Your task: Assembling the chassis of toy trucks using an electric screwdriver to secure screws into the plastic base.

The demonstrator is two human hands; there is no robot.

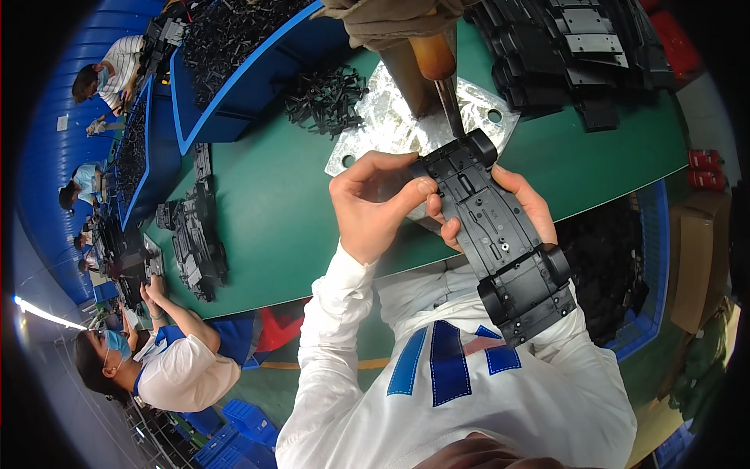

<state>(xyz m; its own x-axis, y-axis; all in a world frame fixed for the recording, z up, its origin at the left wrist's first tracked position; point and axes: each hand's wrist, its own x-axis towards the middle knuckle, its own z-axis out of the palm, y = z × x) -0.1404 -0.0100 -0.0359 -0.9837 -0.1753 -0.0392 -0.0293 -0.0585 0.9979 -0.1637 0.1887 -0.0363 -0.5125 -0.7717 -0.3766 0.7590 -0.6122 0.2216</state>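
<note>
A long black plastic toy car chassis [500, 234] is tilted in front of my chest, its flat face with small holes and slots towards me. My right hand [525, 205] is closed around it from the right, thumb on the edge, and fingertips show at its left side. At the chassis' far left corner, my left hand [371, 203] pinches the edge between thumb and forefinger; any small part there is hidden. The metal tip of an orange-bodied powered screwdriver [434, 59] points down just beyond the chassis' far end. Under it lies a shiny metal plate [383, 102] with round holes.
Small black parts [328, 98] lie heaped beside the plate. A blue bin [226, 109] of parts stands far left. Black chassis pieces [578, 47] are stacked far right, others [197, 234] lie left on the green table [269, 203]. A co-worker [172, 359] sits at left.
</note>
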